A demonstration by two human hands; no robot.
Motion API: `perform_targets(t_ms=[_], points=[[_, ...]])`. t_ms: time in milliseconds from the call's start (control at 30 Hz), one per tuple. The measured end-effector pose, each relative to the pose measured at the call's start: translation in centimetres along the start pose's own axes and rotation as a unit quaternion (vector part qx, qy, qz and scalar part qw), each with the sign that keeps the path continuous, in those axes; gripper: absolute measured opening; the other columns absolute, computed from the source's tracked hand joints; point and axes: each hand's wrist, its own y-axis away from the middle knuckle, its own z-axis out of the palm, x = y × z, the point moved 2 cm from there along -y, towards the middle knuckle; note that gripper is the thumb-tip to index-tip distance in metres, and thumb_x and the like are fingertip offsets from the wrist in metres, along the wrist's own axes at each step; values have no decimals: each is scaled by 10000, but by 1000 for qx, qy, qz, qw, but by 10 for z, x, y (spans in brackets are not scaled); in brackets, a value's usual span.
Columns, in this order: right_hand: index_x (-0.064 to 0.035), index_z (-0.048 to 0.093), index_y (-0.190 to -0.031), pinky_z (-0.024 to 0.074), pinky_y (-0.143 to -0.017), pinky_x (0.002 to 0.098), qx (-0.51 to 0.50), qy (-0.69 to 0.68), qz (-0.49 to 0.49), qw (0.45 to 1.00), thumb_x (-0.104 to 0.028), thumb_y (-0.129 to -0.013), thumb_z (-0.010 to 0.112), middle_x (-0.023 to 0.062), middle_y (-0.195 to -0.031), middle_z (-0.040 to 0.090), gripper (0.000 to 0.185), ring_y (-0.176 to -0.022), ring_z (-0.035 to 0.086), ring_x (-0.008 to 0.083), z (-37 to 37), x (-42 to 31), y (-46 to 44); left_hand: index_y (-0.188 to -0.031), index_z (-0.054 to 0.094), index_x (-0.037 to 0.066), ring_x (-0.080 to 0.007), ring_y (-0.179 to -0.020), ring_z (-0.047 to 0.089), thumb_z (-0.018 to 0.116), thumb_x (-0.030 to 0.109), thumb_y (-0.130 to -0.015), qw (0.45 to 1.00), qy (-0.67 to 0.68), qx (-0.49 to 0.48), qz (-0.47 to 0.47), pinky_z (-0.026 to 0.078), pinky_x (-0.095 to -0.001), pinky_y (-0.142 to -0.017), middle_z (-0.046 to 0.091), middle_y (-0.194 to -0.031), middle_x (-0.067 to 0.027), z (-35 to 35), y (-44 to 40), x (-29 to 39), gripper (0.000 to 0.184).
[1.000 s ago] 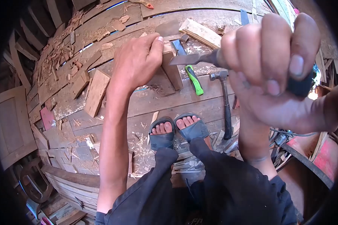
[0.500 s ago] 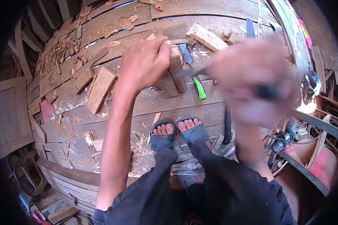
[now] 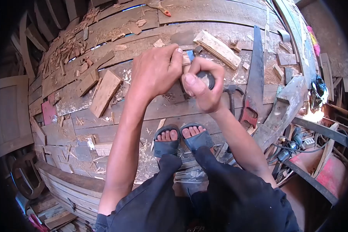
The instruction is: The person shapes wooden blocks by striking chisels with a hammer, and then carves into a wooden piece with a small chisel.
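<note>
My left hand (image 3: pixel 155 72) is wrapped over the top of a wooden block (image 3: pixel 176 92), which stands on the plank floor and is mostly hidden beneath it. Close on its right, my right hand (image 3: pixel 207 83) is closed around the dark handle of a chisel (image 3: pixel 208 79), seen end-on. The chisel's blade is hidden by the hand, at the block's right side. A bit of a blue blade (image 3: pixel 190 55) shows between the two hands. To the right of my right hand lies a hammer (image 3: pixel 231 96), its handle partly covered by my forearm.
A handsaw (image 3: pixel 255 73) lies right of the hammer. Wood pieces (image 3: pixel 218 49) (image 3: pixel 106 92) and shavings are scattered over the plank floor (image 3: pixel 131 127). A brush (image 3: pixel 158 7) is at the top. My sandalled feet are below the block. A red container (image 3: pixel 330 176) holds scraps at the lower right.
My right hand has come down and left with the chisel, from raised at the right to beside the block. It now covers the green-handled tool. My left hand stays on the block.
</note>
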Motion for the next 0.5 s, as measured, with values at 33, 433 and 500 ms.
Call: perform_targets(t_ms=[33, 433, 500], points=[[-69, 465, -708, 359, -482, 256, 4, -1, 37, 999, -193, -912, 673, 26, -651, 529, 316, -584, 501, 84, -3, 6, 4, -1123, 729, 43, -478, -1005, 666, 481, 360, -1035, 1000, 1, 12, 1, 496, -555, -875, 719, -1005, -270, 2, -2, -4, 412], [-36, 505, -782, 373, -473, 268, -15, -175, -77, 981, -68, -914, 670, 36, -667, 511, 214, -510, 429, 92, -3, -19, 3, -1050, 712, 32, -482, -949, 663, 473, 335, -1030, 999, 31, 43, 5, 493, -551, -836, 713, -957, -265, 1, 1, -19, 387], [-24, 510, -779, 377, -467, 264, -20, -203, -73, 976, -26, -898, 687, 49, -675, 530, 213, -521, 451, 95, -8, -23, 5, -1071, 718, 37, -485, -953, 661, 471, 340, -1037, 998, 37, 58, 1, 492, -549, -834, 714, -965, -263, 0, 3, -22, 392]])
